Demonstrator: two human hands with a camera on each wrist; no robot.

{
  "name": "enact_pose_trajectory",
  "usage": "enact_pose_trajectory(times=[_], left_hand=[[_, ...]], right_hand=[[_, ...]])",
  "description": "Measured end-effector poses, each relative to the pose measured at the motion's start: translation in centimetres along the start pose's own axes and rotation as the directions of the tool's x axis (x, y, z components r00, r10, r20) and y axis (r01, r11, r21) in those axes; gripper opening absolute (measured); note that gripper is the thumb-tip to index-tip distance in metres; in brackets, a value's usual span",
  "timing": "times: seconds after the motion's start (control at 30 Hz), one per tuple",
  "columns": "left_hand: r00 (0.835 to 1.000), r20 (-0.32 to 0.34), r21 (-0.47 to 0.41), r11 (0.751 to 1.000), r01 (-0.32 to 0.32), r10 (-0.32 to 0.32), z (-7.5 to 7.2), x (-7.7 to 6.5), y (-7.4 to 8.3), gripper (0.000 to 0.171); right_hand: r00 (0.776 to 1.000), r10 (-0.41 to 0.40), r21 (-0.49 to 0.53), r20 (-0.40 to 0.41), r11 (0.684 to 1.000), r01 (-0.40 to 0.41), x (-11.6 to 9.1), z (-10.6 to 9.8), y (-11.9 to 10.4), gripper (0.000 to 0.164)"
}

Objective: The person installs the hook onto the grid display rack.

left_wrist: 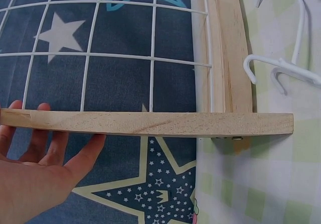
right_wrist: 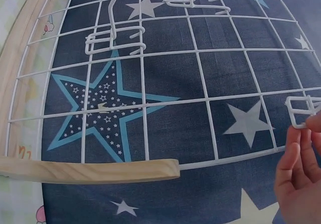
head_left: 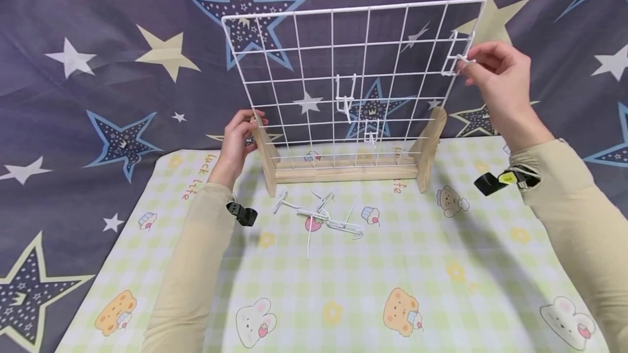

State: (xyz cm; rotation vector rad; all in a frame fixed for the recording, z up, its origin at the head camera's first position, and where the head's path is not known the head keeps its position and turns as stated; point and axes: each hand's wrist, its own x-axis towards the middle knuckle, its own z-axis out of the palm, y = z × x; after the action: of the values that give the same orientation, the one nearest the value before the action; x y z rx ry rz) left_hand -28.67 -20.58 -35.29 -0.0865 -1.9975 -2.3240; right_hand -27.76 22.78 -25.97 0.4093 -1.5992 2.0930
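A white wire grid panel (head_left: 314, 75) stands upright in a wooden stand (head_left: 343, 173). My left hand (head_left: 237, 143) holds the top of the stand's left upright (left_wrist: 150, 123), its fingers reaching behind the wood. At the panel's upper right edge, my right hand (head_left: 505, 78) pinches a white wire hook (head_left: 453, 61), which lies against the grid; the fingers partly cover it in the right wrist view. Two more hooks hang on the panel: one near the middle (head_left: 345, 103), another lower down (head_left: 371, 136).
Several loose white hooks (head_left: 321, 214) lie in a pile on the checked tablecloth (head_left: 294, 293) in front of the stand. Behind the panel hangs a dark star-patterned cloth (head_left: 122, 70). The stand's right upright (head_left: 430, 146) is below my right hand.
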Motion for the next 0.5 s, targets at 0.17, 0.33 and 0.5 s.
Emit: enact_pose_trajectory(times=[0.17,0.33,0.5], left_hand=[[1.0,0.0,-0.002,1.0,-0.004,0.004,-0.1,-0.1,0.0,0.024],[1.0,0.001,0.003,1.0,-0.014,0.014,-0.1,-0.06,0.03,0.024],[1.0,-0.003,0.01,1.0,-0.008,0.008,-0.06,-0.06,-0.08,0.024]], right_hand=[[0.999,-0.02,0.005,-0.033,1.0,0.02,0.51,0.26,-0.19,0.01],[0.997,-0.026,-0.034,-0.069,0.999,0.023,0.55,0.36,-0.08,0.011],[0.994,-0.022,-0.075,-0.109,0.997,0.014,0.09,0.43,0.34,0.012]])
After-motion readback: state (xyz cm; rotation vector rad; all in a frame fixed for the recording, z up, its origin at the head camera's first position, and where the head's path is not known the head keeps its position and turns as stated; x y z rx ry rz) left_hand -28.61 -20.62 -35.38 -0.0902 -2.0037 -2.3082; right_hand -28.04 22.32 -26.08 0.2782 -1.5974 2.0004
